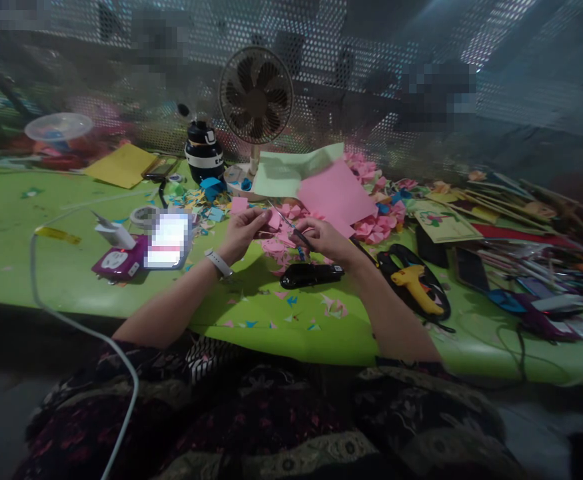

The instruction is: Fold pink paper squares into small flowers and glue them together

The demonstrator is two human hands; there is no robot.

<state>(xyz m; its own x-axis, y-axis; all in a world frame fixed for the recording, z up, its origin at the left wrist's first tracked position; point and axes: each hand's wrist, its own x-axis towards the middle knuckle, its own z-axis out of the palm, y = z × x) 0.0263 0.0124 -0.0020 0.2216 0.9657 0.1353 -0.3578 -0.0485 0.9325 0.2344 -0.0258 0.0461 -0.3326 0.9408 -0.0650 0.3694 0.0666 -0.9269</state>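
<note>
My left hand [242,232], with a white band on the wrist, pinches a small piece of pink paper [274,219] between thumb and fingers. My right hand [325,240] is closed round the dark handles of a pair of scissors [285,219]. Their blades point up and left, close beside the pink piece; whether they touch it I cannot tell. Below and behind both hands lie pink paper scraps [277,251]. A glossy black object [311,275] lies just under my right hand.
Pink and pale green sheets [281,175] lie behind the hands, near a fan [256,97] and a dark jug [204,157]. At left are a lit phone [168,241] and a purple power strip [117,261]. A yellow glue gun [417,288] lies at right, with a white cable [78,325] at left.
</note>
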